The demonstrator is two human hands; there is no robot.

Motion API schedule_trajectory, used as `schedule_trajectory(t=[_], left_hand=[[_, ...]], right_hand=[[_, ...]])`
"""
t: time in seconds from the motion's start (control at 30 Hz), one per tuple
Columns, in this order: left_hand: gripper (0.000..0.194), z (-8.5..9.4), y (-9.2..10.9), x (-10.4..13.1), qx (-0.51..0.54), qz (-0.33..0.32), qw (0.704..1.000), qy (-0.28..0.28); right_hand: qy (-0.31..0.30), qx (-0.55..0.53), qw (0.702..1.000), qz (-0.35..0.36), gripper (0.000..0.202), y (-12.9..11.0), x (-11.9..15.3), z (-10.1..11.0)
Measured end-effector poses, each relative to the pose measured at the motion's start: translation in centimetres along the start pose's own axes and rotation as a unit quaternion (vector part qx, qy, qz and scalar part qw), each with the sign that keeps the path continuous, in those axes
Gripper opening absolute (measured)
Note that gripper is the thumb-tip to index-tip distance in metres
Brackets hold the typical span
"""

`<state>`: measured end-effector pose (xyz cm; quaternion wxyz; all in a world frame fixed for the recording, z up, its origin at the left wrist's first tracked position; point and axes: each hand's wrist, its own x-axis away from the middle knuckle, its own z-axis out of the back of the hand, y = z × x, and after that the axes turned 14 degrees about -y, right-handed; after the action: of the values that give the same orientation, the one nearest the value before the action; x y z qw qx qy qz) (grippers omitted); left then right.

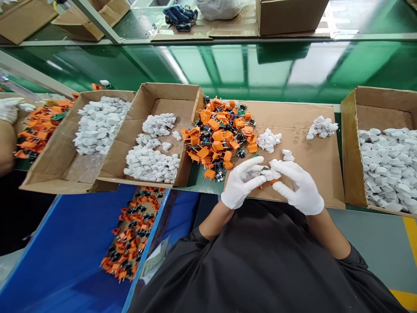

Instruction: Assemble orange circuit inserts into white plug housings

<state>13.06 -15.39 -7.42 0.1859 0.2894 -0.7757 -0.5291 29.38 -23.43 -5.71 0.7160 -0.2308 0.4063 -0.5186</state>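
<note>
My left hand point(241, 181) and my right hand point(298, 186), both in white gloves, meet over the near edge of a cardboard sheet point(299, 119). Between their fingertips is an orange plug housing point(273, 181) with a small white piece point(269, 174) against it. The left fingers pinch from one side, while the right thumb and fingers close in from the other; gloves partly hide the parts. Just beyond the hands lie a single white piece point(288, 155) and a small white heap point(269, 140). A pile of orange plug housings with circuit boards point(217, 137) rises left of them.
Cardboard boxes of white pieces stand at left point(187, 174), far left point(48, 174) and right point(350, 148). Another white heap point(322, 127) lies on the sheet. A blue bin point(65, 243) below holds orange housings. A co-worker's gloved hand point(9, 109) shows at far left. Overhead runs a shelf point(228, 41).
</note>
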Motion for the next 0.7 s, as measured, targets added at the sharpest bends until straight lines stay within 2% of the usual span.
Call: schedule_trajectory(t=[0.07, 0.17, 0.23, 0.3, 0.37, 0.47, 0.7], left_hand=[[0.049, -0.1, -0.1, 0.1, -0.015, 0.010, 1.000, 0.005], [0.057, -0.1, -0.2, 0.2, -0.085, 0.012, 0.996, -0.034], [0.059, 0.0, -0.3, 0.2, -0.134, 0.011, 0.990, -0.036], [0.051, 0.1, -0.3, 0.1, -0.155, 0.018, 0.988, -0.015], [0.046, 0.1, -0.4, 0.0, -0.131, 0.026, 0.991, -0.008], [0.049, 0.1, -0.9, 0.0, -0.069, 0.039, 0.997, -0.021], [0.056, 0.1, -2.1, -0.1, -0.002, 0.060, 0.998, -0.006]], right_hand=[[0.036, -0.039, 0.998, -0.032, 0.026, 0.1, 0.1, -0.1], [0.085, -0.069, 0.992, -0.067, 0.016, 0.2, 0.0, -0.4], [0.094, -0.073, 0.990, -0.078, 0.014, 0.2, 0.0, -0.5], [0.081, -0.084, 0.990, -0.075, 0.015, 0.0, 0.0, -0.6], [0.057, -0.117, 0.989, -0.065, 0.018, -0.2, 0.1, -0.5], [0.046, -0.169, 0.983, -0.049, 0.018, -0.4, 0.0, -0.5], [0.088, -0.214, 0.973, -0.018, 0.008, 0.4, 0.0, -2.5]])
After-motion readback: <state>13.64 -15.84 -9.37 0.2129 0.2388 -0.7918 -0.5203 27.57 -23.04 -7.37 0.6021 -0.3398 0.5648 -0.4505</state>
